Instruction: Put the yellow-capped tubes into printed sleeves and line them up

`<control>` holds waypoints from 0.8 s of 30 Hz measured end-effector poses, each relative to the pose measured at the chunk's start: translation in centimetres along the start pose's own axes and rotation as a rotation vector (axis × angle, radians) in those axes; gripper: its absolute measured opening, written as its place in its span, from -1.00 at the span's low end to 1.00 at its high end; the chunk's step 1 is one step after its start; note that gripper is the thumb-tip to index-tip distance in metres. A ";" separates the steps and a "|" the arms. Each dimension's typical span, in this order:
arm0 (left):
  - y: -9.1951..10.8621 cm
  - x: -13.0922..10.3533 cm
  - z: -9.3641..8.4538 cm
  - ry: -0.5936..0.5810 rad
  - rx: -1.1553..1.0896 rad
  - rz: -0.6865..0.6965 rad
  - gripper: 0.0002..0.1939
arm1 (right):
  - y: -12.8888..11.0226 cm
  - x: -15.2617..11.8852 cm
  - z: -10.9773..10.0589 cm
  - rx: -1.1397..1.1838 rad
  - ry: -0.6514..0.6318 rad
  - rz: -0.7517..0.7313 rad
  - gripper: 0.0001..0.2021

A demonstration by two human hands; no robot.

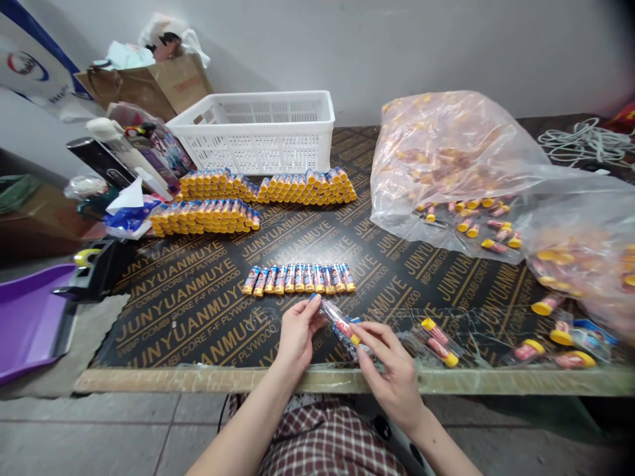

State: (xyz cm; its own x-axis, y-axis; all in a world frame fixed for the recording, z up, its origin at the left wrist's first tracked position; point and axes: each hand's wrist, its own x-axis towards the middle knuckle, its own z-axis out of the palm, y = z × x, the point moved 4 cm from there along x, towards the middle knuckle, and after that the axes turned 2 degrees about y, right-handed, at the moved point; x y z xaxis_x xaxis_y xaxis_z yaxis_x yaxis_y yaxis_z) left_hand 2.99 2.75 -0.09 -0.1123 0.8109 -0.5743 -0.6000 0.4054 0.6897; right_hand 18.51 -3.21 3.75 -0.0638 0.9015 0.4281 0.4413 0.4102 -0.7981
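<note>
A slim clear tube (333,315) with pinkish-red contents and a yellow cap (354,340) is held aslant between the left hand (300,327) and the right hand (380,350), above the near side of the desk (198,337). Its blue-tipped end points far left, its yellow-capped end near right.

Two hands (299,332), one held tube (338,320), eleven lined-up tubes (299,277), one basket (253,147), one dustpan (32,314)
</note>
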 end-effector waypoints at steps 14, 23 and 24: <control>-0.7 -3.4 1.5 -0.376 0.279 -0.174 -0.60 | 1.0 1.0 0.0 -0.010 -0.142 -0.056 -0.20; -1.0 -3.9 1.7 -0.401 0.262 -0.221 -0.65 | 1.2 1.1 0.3 0.162 -0.273 -0.030 -0.15; -1.0 -3.9 1.6 -0.396 0.259 -0.221 -0.64 | 1.2 1.1 0.3 0.171 -0.268 -0.026 -0.15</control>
State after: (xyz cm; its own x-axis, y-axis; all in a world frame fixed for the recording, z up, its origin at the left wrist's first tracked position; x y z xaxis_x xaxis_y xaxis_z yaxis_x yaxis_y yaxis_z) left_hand 5.34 -0.17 2.20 0.3335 0.7713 -0.5422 -0.3546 0.6355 0.6859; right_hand 18.67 -1.69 3.09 -0.3164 0.8854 0.3406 0.2810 0.4304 -0.8578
